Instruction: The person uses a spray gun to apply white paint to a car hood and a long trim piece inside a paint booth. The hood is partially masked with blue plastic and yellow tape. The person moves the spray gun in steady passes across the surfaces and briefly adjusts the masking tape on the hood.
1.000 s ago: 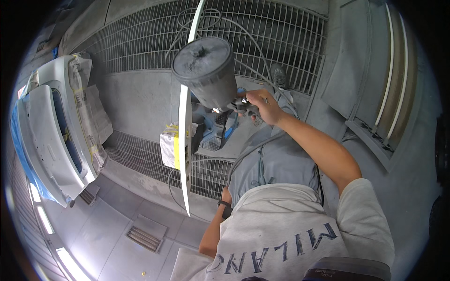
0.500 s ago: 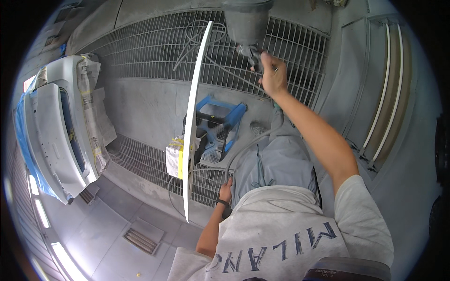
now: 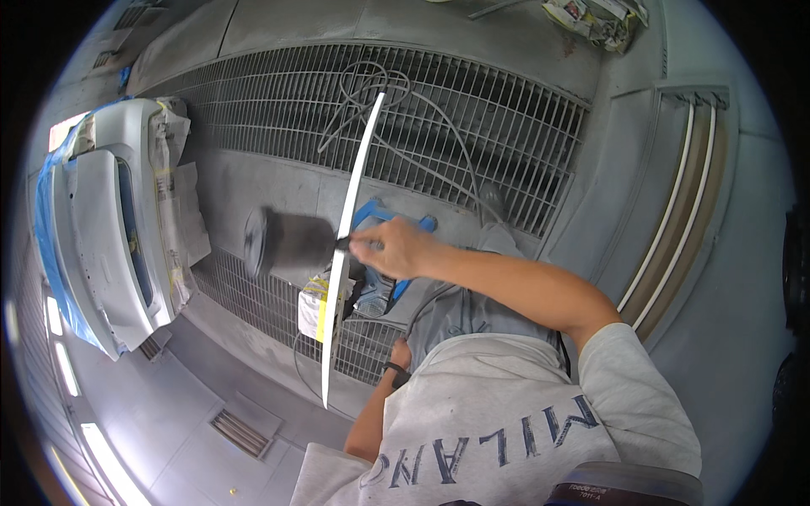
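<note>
My right hand (image 3: 395, 248) is closed round the grip of a spray gun, mostly hidden by the fingers. The gun's large grey cup (image 3: 294, 243), blurred by motion, points left across a thin white panel (image 3: 361, 173) seen nearly edge-on. Low by my hip, my left hand (image 3: 400, 352) is closed on a grey air hose (image 3: 426, 302). Beneath my right forearm and behind the panel stands a blue step stool (image 3: 429, 224), partly covered. A wrapped block with yellow tape (image 3: 313, 309) sits beside the panel's lower half.
Left, a silver car bumper and lid (image 3: 97, 240) are masked with paper and blue film. Floor gratings (image 3: 498, 110) run across, with a coiled hose (image 3: 375, 80) on the far one. Crumpled masking paper (image 3: 601, 24) lies far right. A wall light recess (image 3: 675, 211) is at right.
My right hand has swung the spray gun from the far right down and left, across the white panel. The cup has turned from upward to leftward. My left hand stays on the hose.
</note>
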Demonstrator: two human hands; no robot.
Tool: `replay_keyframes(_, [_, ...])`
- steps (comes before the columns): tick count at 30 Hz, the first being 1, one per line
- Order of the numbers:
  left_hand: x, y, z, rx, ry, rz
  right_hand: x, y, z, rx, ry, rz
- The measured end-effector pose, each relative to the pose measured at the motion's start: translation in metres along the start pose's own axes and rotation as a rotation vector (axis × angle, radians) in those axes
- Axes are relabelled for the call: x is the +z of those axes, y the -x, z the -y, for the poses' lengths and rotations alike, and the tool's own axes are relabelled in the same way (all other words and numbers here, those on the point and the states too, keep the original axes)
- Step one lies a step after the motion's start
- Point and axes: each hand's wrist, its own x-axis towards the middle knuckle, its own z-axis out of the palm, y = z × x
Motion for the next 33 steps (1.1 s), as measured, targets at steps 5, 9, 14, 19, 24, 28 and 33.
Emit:
replay_keyframes(5, [0.007,-0.002,-0.014,0.104,0.051,-0.095,-0.059,-0.024,-0.036,0.134,-0.126,-0.228])
replay_keyframes(9, [-0.008,-0.01,-0.05,0.114,0.096,0.026,-0.102,-0.037,-0.036,0.143,-0.16,-0.498])
replay_keyframes(14, [-0.012,-0.011,-0.096,0.136,0.138,-0.085,-0.122,-0.049,-0.001,0.032,0.118,-0.592])
replay_keyframes(19, [-0.015,-0.033,-0.122,0.215,0.216,-0.103,-0.078,-0.065,0.05,0.164,0.295,-0.248])
replay_keyframes(24, [-0.017,-0.046,-0.137,0.225,0.362,-0.069,0.01,-0.078,0.094,0.226,0.381,0.193])
replay_keyframes(28, [0.001,-0.047,-0.123,0.166,0.427,-0.021,0.069,-0.089,0.111,0.145,0.542,0.437])
replay_keyframes(33, [0.029,-0.042,-0.134,0.092,0.562,-0.091,0.037,-0.11,0.112,0.16,0.514,0.379])
